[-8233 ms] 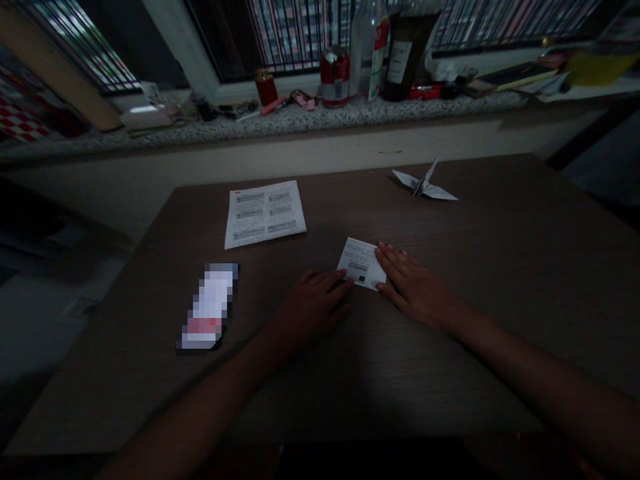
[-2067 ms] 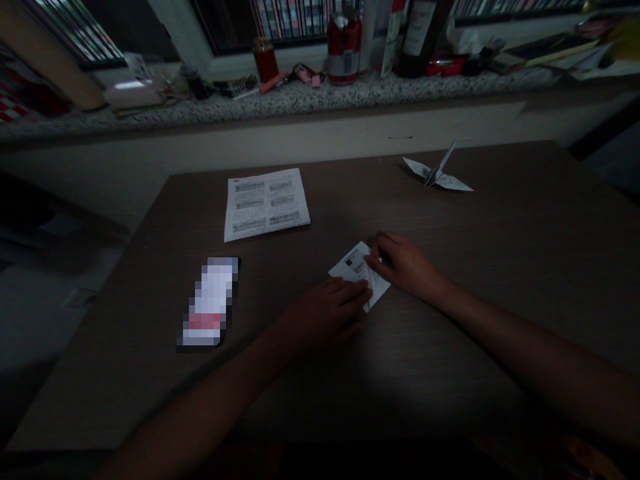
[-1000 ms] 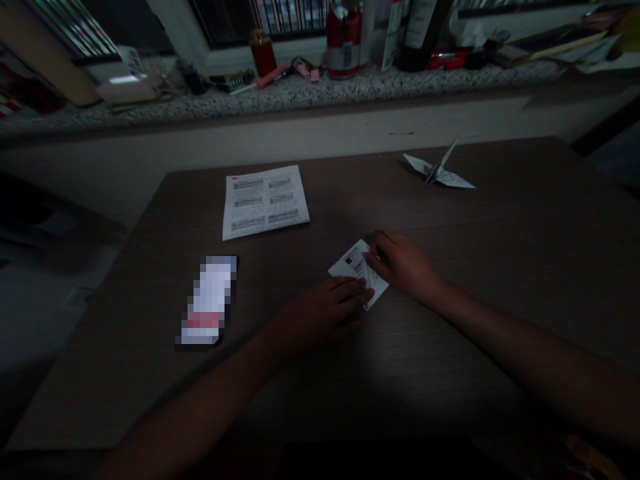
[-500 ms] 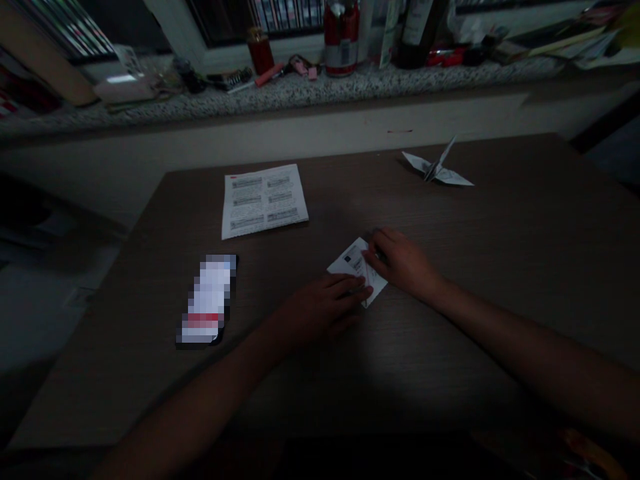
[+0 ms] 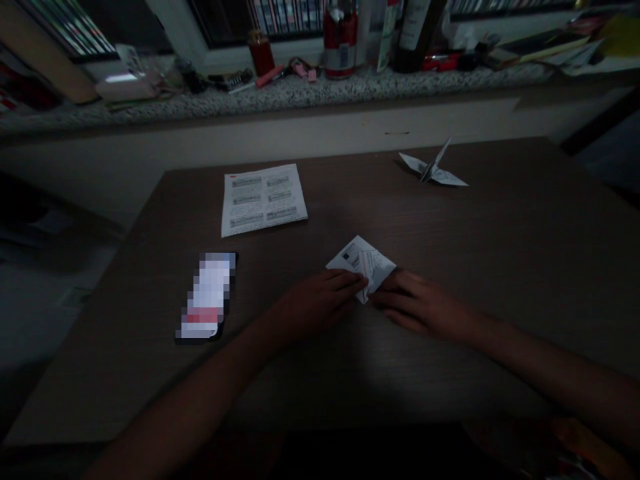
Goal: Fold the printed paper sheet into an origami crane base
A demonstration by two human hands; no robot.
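A small diamond of folded printed paper (image 5: 357, 252) lies on the brown table, one corner toward me and a crease running up from it. My left hand (image 5: 325, 297) grips its lower left part, fingers closed together over the paper, fingertips near the crease. At the lower right edge is my right hand (image 5: 417, 300), its fingers stretched and a little apart, fingertips touching the paper's edge. The thumbs are hard to make out in the dim light. A folded paper crane (image 5: 429, 172) with spread wings stands farther back on the right.
A printed sheet (image 5: 265, 200) lies at the back left of the table (image 5: 500, 253). Nearer to me on the left is a phone (image 5: 207, 293) with its screen lit. Behind, a stone window sill (image 5: 280, 100) carries a red can (image 5: 340, 40), a dark bottle (image 5: 416, 33) and clutter.
My right hand has moved from the paper's upper right side down to its lower right edge, uncovering the right corner. My left hand stays on the lower left part.
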